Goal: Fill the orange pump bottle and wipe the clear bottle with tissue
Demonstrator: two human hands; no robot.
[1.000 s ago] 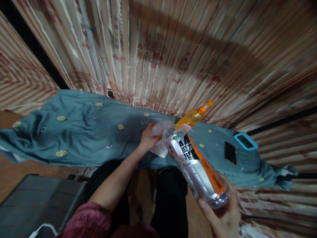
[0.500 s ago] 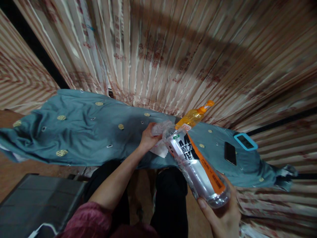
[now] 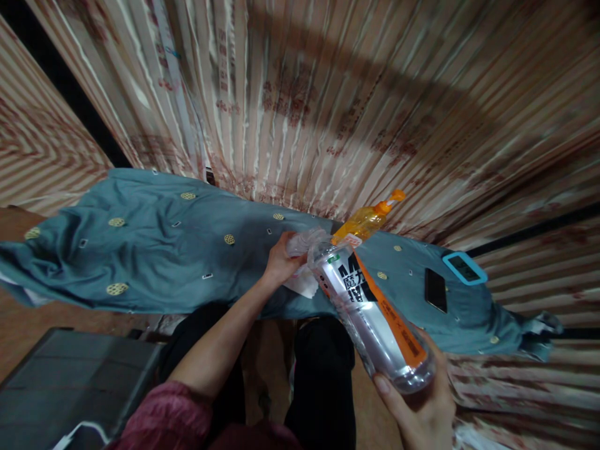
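A large clear bottle (image 3: 365, 306) with a silver and orange label lies tilted across both hands, its base towards me. My right hand (image 3: 424, 394) is closed around the base, thumb on the near side. At the mouth end, my left hand (image 3: 281, 259) grips a clear plastic piece (image 3: 307, 240); I cannot tell whether it is the bottle's neck or a separate part. White paper (image 3: 302, 282) shows below my left hand. Just beyond the bottle's top stands an orange pump bottle (image 3: 368, 220), its lower part hidden.
A green patterned cloth (image 3: 164, 250) covers the long table. On its right side lie a dark phone (image 3: 436, 290) and a blue-framed digital timer (image 3: 465, 268). Striped curtains (image 3: 300, 94) hang behind. A dark grey box-like surface (image 3: 75, 387) with a white cable is at lower left.
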